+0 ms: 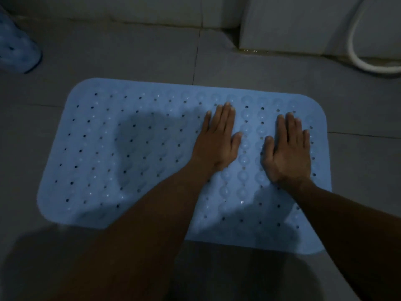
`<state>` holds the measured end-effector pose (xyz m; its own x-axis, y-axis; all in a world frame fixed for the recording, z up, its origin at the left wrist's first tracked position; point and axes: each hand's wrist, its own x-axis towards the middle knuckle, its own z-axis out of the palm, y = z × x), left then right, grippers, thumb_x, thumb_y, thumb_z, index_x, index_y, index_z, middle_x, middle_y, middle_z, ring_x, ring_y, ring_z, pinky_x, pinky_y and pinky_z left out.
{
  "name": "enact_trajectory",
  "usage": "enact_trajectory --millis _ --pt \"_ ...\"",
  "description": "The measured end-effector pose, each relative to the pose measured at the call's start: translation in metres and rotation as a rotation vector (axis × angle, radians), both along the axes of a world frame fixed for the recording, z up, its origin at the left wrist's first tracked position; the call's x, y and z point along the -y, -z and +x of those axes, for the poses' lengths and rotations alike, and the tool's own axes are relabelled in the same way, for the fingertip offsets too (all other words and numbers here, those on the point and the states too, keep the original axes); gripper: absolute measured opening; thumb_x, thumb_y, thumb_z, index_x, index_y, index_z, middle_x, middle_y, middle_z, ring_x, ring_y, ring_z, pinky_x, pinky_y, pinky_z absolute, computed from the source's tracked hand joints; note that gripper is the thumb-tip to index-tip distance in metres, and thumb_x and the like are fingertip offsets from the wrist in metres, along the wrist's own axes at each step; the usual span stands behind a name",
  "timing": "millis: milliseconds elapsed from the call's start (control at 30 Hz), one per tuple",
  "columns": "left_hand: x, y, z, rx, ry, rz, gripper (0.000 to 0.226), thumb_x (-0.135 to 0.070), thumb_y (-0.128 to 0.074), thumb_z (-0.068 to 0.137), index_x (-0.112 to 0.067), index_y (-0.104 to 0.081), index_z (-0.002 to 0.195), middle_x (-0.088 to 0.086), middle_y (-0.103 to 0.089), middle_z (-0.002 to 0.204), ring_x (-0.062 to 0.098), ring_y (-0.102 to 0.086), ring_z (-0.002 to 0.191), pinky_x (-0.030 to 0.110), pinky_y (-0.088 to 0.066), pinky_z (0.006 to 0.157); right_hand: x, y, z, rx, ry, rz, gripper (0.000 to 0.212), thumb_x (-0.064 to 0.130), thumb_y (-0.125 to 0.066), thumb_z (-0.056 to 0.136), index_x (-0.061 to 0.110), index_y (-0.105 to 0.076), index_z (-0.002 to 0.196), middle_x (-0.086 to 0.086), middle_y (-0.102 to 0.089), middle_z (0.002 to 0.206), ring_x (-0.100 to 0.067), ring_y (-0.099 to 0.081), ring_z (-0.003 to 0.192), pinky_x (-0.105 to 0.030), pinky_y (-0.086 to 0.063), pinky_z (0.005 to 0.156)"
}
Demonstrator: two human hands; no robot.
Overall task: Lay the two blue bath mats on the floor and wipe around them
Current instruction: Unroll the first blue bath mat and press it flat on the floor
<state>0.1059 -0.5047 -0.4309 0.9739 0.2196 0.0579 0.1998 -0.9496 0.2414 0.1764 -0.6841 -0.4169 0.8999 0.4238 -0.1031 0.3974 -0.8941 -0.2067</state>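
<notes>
A: Where is the work placed?

B: One blue bath mat (130, 148) is laid flat on the grey tiled floor (108, 57), its long side running left to right. It is dotted with drain holes and rows of round suction bumps. The left hand (219, 144) and the right hand (289, 151) are both pressed palm-down on the right half of the mat, fingers straight and together — nothing is gripped by either.

A: And the second mat?

B: A blue, patterned shape (17, 46) is seen at the far left edge, partly cut off. It may be the other mat, rolled or bunched, but that cannot be confirmed in this dim light.

A: What could go wrong from here?

B: The left half is not being held, so if the press is uneven a ripple could be trapped there and the suction bumps left unseated. A wet patch appears to glint at the foot of the white fixture (293, 25) on the far right; if that moisture is under the mat, a slide could be caused. The white hose (355, 51) looped just beyond the far right corner could be snagged once wiping is begun — and no cloth is in view yet.
</notes>
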Motion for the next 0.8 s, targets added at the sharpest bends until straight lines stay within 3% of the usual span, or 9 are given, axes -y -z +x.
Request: enact_trajectory --millis 67,167,300,367,467,567,800 --pt "-0.003 -0.001 0.0 0.012 0.014 -0.027 0.067 -0.043 -0.026 0.099 0.0 -0.027 0.15 0.016 -0.025 0.158 0.029 -0.02 0.148 0.047 -0.012 0.121 0.0 -0.001 -0.001 -0.009 -0.001 -0.002 0.066 0.051 -0.013 0.102 0.02 0.001 0.158 -0.003 0.005 0.167 -0.018 0.009 0.153 -0.044 0.001 0.124" --pt "-0.011 -0.008 -0.008 -0.057 0.081 -0.076 0.065 -0.042 -0.02 0.102 -0.002 -0.016 0.153 0.014 -0.012 0.161 0.025 -0.008 0.15 0.042 0.0 0.123 0.001 -0.001 -0.002 -0.038 -0.017 -0.04 0.066 0.055 -0.008 0.102 0.022 0.006 0.158 -0.002 0.01 0.166 -0.018 0.013 0.152 -0.044 0.005 0.123" --pt "-0.034 -0.005 -0.068 0.135 0.054 -0.001 0.055 -0.032 -0.032 0.102 0.004 -0.042 0.142 0.021 -0.039 0.15 0.032 -0.033 0.143 0.05 -0.025 0.117 -0.003 -0.011 0.006 -0.124 -0.013 -0.143 0.066 0.051 -0.008 0.102 0.02 0.009 0.157 -0.006 0.014 0.166 -0.024 0.014 0.152 -0.045 0.007 0.123" --pt "-0.046 0.003 -0.107 0.166 0.035 -0.002 0.054 -0.03 -0.035 0.101 0.007 -0.043 0.141 0.024 -0.039 0.149 0.036 -0.033 0.142 0.052 -0.026 0.116 -0.009 -0.019 0.001 -0.133 0.034 -0.19 0.066 0.048 -0.009 0.103 0.015 0.007 0.158 -0.009 0.014 0.165 -0.027 0.013 0.152 -0.047 0.006 0.123" --pt "-0.06 0.004 -0.143 0.098 0.028 0.006 0.058 -0.032 -0.029 0.101 0.005 -0.034 0.146 0.023 -0.03 0.154 0.034 -0.024 0.146 0.052 -0.02 0.119 -0.034 -0.025 -0.048 -0.064 0.091 -0.09 0.067 0.047 -0.009 0.103 0.01 0.003 0.157 -0.012 0.011 0.165 -0.029 0.011 0.152 -0.049 0.001 0.124" --pt "-0.066 0.004 -0.155 0.084 -0.007 0.015 0.058 -0.031 -0.028 0.101 0.005 -0.034 0.146 0.023 -0.03 0.154 0.035 -0.024 0.146 0.052 -0.02 0.118 -0.072 -0.019 -0.125 -0.039 -0.063 0.064 0.065 0.047 -0.009 0.103 0.015 0.002 0.158 -0.006 0.01 0.165 -0.023 0.012 0.152 -0.044 0.005 0.124" --pt "-0.064 0.007 -0.158 0.046 -0.051 0.018 0.058 -0.033 -0.024 0.102 0.0 -0.028 0.15 0.02 -0.022 0.158 0.031 -0.017 0.148 0.048 -0.014 0.121 -0.089 0.012 -0.157 -0.003 -0.118 0.032 0.062 0.046 -0.014 0.104 0.02 0.003 0.158 0.0 0.008 0.166 -0.015 0.014 0.152 -0.045 0.005 0.124"
